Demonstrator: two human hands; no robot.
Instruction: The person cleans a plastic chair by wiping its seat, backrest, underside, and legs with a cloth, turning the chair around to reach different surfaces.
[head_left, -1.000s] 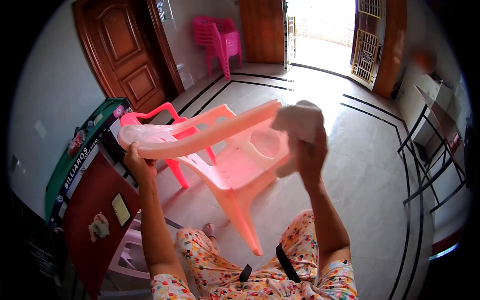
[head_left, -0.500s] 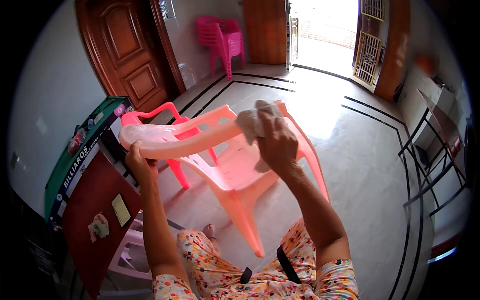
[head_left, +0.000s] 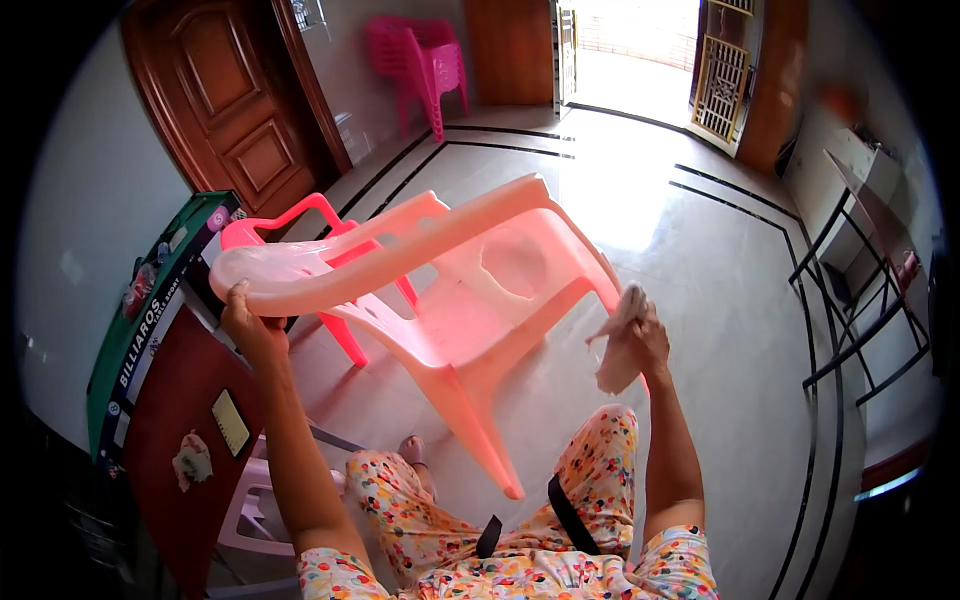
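A light pink plastic armchair [head_left: 470, 345] is tilted in front of me, one leg pointing down toward my knees. My left hand [head_left: 256, 328] is wrapped around the near left end of its curved top rail. At the chair's right side, my right hand [head_left: 648, 345] grips a pale, crumpled cloth [head_left: 618, 362] close against one of the chair's legs. A brighter pink chair [head_left: 322, 212] stands just behind the tilted one and is partly hidden by it.
To the left, a dark red table [head_left: 175, 400] holds a yellowish flat rectangular item [head_left: 231, 422] and a crumpled cloth [head_left: 192, 461]. Beyond it is a green toy billiards table [head_left: 150, 310]. Stacked pink chairs [head_left: 420, 60] stand by the wall; a black-framed table [head_left: 860, 270] is at right.
My right hand has moved with the cloth from the top rail down and right to the chair's leg side. My left hand keeps its hold on the rail; the view has shifted slightly.
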